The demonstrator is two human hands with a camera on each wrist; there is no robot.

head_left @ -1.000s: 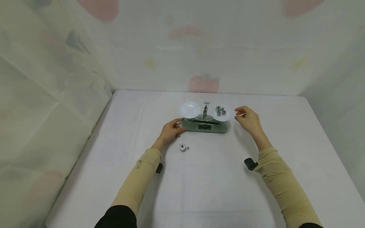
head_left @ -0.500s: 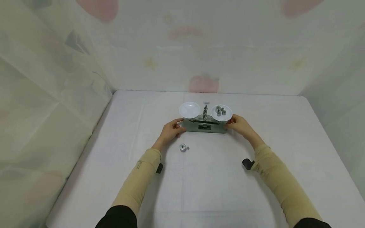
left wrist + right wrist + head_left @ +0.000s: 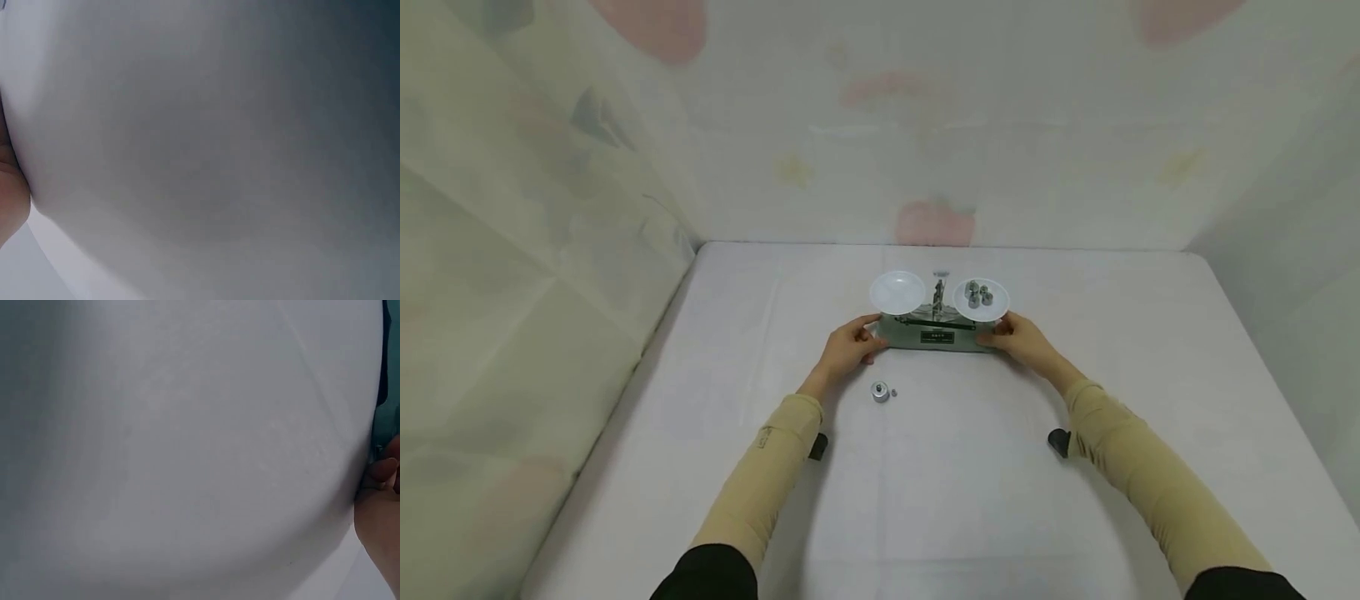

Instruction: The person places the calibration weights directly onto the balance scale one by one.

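Observation:
A green balance scale (image 3: 937, 335) stands at the middle of the white table (image 3: 970, 467). Its left white pan (image 3: 897, 291) holds nothing; its right white pan (image 3: 981, 302) carries several small metal weights (image 3: 978, 293). My left hand (image 3: 850, 343) grips the left end of the scale's base, and my right hand (image 3: 1021, 337) grips the right end. The wrist views show mostly white cloth; the right hand (image 3: 379, 506) and a strip of the green base (image 3: 387, 375) sit at that view's right edge, and a bit of the left hand (image 3: 9, 200) at the other's left edge.
A round metal weight (image 3: 880, 391) and a tiny one (image 3: 893, 392) lie on the table just in front of my left hand. Pale patterned sheets wall the table at the back and on both sides.
My right hand came down from beside the right pan onto the right end of the scale's base. The left hand stayed at the left end.

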